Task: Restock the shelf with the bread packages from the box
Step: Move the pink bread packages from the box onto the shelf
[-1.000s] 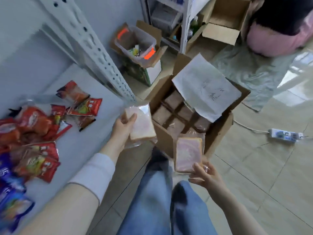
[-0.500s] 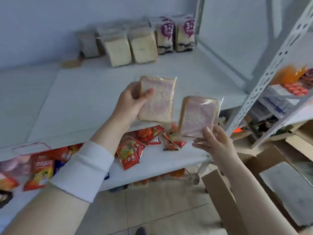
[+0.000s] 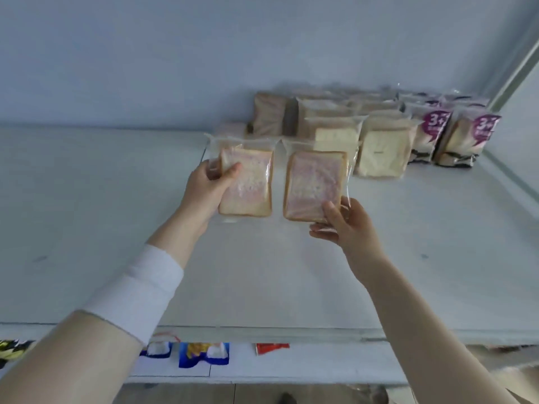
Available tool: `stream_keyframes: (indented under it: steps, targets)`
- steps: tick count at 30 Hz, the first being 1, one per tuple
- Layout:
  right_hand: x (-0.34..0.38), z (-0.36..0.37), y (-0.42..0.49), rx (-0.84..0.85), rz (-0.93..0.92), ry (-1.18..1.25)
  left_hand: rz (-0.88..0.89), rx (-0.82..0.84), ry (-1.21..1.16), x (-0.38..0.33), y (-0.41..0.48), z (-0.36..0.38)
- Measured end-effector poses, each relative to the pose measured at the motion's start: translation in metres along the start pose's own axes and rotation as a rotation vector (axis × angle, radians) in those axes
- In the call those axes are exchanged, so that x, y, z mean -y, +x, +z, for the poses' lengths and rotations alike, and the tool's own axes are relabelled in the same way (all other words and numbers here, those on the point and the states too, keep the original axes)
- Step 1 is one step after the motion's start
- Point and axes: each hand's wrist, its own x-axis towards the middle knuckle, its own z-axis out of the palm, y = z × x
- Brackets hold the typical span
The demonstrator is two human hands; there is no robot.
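- Both pink-filled bread packages have been carried up from the box, which is no longer in view, and are now held over the upper shelf point(image 3: 291, 272).
- The left bread package point(image 3: 246, 182) is gripped at its side edge by the left hand point(image 3: 208, 191), with the thumb across the front and the fingers curled behind.
- The right bread package point(image 3: 313, 189) is pinched at its lower corner by the right hand point(image 3: 347, 225).
- Both are held upright, side by side, just in front of the row of bread packages point(image 3: 379, 150) already stocked at the back.
- Neither appears to be set down yet; placement beside that row is judged to be the step in hand.
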Motion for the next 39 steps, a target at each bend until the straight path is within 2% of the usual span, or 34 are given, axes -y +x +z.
stream_keyframes:
  steps: [7, 11, 16, 21, 33, 39]
  targets:
    - [-0.010, 0.063, 0.103, -0.019, -0.026, -0.094, -0.067, -0.052, 0.004, 0.002, 0.095, -0.019]
    - [-0.017, 0.089, 0.160, -0.105, -0.041, -0.185, -0.115, -0.102, -0.006, 0.012, 0.153, -0.015]
    - [-0.034, 0.106, 0.205, -0.165, -0.038, -0.318, -0.247, -0.011, 0.026, 0.034, 0.206, -0.006]
    - [-0.042, 0.109, 0.233, -0.223, -0.079, -0.361, -0.334, 0.194, 0.116, 0.040, 0.244, -0.011]
    - [-0.038, 0.111, 0.252, -0.247, -0.114, -0.431, -0.267, 0.226, 0.086, 0.050, 0.249, -0.012]
    - [-0.036, 0.107, 0.255, -0.241, -0.116, -0.398, -0.022, 0.014, 0.060, 0.058, 0.237, -0.010]
